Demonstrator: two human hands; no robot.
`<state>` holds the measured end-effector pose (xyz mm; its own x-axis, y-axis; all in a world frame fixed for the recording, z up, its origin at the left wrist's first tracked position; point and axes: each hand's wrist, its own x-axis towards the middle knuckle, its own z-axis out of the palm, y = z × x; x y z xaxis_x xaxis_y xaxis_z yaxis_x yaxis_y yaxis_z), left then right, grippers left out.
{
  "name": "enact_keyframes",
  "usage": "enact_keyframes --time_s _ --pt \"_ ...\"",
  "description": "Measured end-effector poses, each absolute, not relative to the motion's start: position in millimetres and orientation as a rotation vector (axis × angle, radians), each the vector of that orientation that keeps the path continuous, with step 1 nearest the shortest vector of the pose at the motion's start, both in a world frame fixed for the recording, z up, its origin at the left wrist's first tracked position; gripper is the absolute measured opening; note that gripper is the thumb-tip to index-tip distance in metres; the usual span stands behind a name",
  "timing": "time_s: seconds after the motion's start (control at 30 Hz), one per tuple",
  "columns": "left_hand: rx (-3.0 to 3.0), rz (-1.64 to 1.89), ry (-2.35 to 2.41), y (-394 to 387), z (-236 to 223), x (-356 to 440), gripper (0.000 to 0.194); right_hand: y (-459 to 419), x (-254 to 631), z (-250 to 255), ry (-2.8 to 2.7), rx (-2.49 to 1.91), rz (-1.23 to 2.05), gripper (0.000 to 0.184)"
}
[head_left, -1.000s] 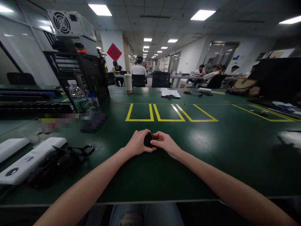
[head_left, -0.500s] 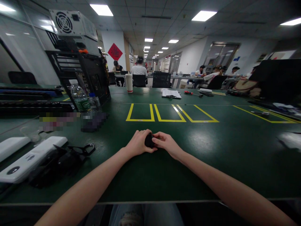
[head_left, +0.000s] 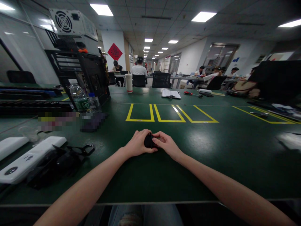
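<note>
Both of my hands meet at the middle of the green table (head_left: 211, 157), resting on its surface. My left hand (head_left: 137, 144) is curled round a small black object (head_left: 148, 140). My right hand (head_left: 166, 144) pinches the same object from the right with thumb and fingers. Most of the object is hidden between the fingers, so I cannot make out what it is.
Yellow outlined boxes (head_left: 169, 113) lie on the table beyond my hands. At the left are white devices (head_left: 30, 157), black straps and glasses (head_left: 77, 152), water bottles (head_left: 78, 98) and a black computer case (head_left: 91, 78). A clipboard (head_left: 171, 93) and a white cup (head_left: 129, 83) sit farther back. People sit at distant tables.
</note>
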<state>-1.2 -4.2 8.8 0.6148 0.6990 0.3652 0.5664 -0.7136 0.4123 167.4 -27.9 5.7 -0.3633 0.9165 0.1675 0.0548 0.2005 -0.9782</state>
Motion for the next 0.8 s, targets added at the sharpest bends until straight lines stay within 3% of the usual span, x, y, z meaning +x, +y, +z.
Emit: enact_keyframes --time_s 0.4,0.8 --pt "2.508 0.651 0.961 -0.3 13.7 -8.7 0.074 -20.7 167.1 -4.4 -1.541 -0.994 1.303 0.029" --pt "2.537 0.639 0.994 1.8 10.3 -5.8 0.054 -26.6 169.7 3.3 -1.618 -0.927 1.303 0.026"
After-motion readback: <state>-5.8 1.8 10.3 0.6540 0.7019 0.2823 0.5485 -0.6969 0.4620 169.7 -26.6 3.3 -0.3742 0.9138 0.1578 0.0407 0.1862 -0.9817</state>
